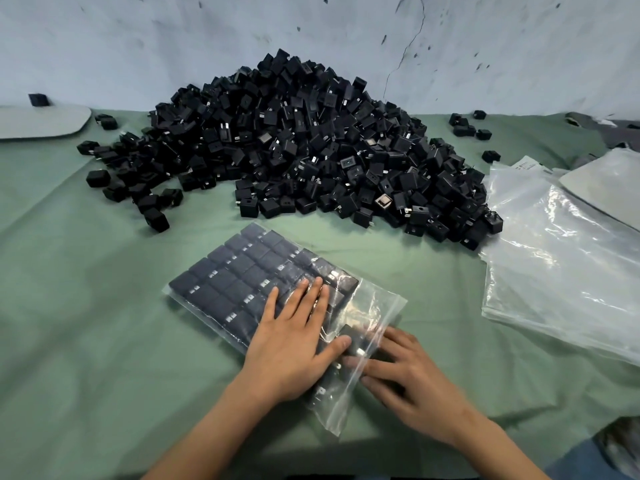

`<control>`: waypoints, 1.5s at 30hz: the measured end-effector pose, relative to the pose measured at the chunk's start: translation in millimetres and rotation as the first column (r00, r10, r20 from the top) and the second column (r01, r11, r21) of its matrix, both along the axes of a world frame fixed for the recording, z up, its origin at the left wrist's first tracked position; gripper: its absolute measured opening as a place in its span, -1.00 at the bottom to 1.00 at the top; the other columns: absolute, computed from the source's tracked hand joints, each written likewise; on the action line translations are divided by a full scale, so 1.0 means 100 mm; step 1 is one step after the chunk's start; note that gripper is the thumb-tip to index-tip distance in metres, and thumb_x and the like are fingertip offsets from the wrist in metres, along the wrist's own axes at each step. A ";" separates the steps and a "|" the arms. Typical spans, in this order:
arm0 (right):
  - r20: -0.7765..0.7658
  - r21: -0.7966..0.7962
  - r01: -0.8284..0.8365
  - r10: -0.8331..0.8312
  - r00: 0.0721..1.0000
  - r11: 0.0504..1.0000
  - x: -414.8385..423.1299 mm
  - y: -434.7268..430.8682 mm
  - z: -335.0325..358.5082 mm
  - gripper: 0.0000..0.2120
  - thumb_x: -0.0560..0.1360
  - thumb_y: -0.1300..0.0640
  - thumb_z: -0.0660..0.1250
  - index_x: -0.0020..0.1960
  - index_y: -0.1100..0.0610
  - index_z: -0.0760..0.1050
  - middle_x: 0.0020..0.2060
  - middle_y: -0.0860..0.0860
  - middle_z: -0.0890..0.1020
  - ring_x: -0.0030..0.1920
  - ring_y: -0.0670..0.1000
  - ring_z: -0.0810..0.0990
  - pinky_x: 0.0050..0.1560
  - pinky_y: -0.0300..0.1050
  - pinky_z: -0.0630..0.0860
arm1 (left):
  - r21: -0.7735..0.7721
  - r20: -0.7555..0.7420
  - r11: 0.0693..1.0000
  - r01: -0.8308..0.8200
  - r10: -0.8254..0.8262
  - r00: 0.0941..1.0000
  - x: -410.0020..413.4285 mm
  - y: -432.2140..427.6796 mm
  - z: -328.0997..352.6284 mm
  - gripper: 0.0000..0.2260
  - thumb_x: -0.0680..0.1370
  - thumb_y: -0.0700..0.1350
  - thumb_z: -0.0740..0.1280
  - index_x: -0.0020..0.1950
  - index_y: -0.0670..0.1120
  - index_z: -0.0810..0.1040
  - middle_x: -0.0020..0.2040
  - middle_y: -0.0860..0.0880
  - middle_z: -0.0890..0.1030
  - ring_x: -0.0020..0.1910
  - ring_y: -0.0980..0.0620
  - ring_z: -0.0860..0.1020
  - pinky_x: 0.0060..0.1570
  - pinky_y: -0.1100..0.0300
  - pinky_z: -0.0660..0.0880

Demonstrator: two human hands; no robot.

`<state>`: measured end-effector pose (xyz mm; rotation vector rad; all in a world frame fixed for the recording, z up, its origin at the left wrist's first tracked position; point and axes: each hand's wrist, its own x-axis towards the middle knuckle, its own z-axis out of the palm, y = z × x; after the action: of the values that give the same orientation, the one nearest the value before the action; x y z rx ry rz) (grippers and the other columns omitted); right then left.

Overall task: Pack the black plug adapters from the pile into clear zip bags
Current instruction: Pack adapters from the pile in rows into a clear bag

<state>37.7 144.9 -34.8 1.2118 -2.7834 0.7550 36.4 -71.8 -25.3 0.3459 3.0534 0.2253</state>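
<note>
Step in hand: filling the last row. The clear plastic zip bag (377,299) lies nearly full on the green-clothed table (86,306), near the pile of black cube-shaped plug adapters (294,143). The left hand (294,344), grip spread flat, presses the rows. The right hand (412,379), fingers straight, pushes one adapter (351,337) at the bag mouth. Next move: seat it, then seal the zip.

1. Left hand (294,341) first: slim build, long fingers (304,299), nails short and neatly trimmed; light creases over the knuckles.
2. Over to the right hand (412,379): the same slender shape; its fingertips show blurred, so the nails can't be made out.
3. Left forearm (207,434): bare all the way to the bottom edge; lean and smooth.
4. Right forearm (491,445): bare too, right to the frame edge.
5. Bottom right corner, a patch of blue fabric (585,460); possibly clothing, can't tell.
</note>
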 end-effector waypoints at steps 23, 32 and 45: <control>0.031 -0.217 0.053 -0.048 0.998 0.975 -0.05 0.06 0.14 -0.78 0.55 0.10 0.26 0.02 0.11 0.67 0.02 -0.12 0.67 0.17 -0.10 0.56 0.28 -0.09 0.38 | -0.001 0.003 0.998 0.064 -0.064 0.998 -0.01 0.00 0.01 -0.53 0.43 0.41 -0.39 0.35 0.53 -0.34 0.52 0.12 -0.37 0.48 0.06 -0.41 0.41 -0.14 -0.45; -0.066 -0.371 0.572 -0.635 0.769 0.731 -1.48 0.33 0.60 -0.83 0.50 0.34 0.31 0.04 0.26 0.62 0.03 0.15 0.62 0.03 0.12 0.59 0.12 -0.17 0.42 | 0.004 0.005 0.998 0.057 -0.057 0.998 -0.01 0.00 0.01 -0.55 0.49 0.40 -0.31 0.38 0.52 -0.26 0.53 0.12 -0.35 0.47 0.10 -0.41 0.41 -0.11 -0.46; -0.110 -0.158 0.659 -0.676 0.729 0.736 -1.90 0.15 0.46 -0.70 0.49 0.24 0.36 0.22 0.22 0.53 0.01 0.14 0.47 -0.08 0.07 0.50 -0.02 -0.14 0.38 | 0.009 -0.008 0.999 0.052 -0.052 0.999 0.01 0.00 0.01 -0.49 0.46 0.41 -0.33 0.34 0.43 -0.49 0.54 0.13 -0.32 0.48 0.09 -0.39 0.40 -0.08 -0.48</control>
<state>-152.2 159.9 11.4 0.1653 -2.6807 0.6724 37.3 -72.1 -24.0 0.4279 3.0475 0.2359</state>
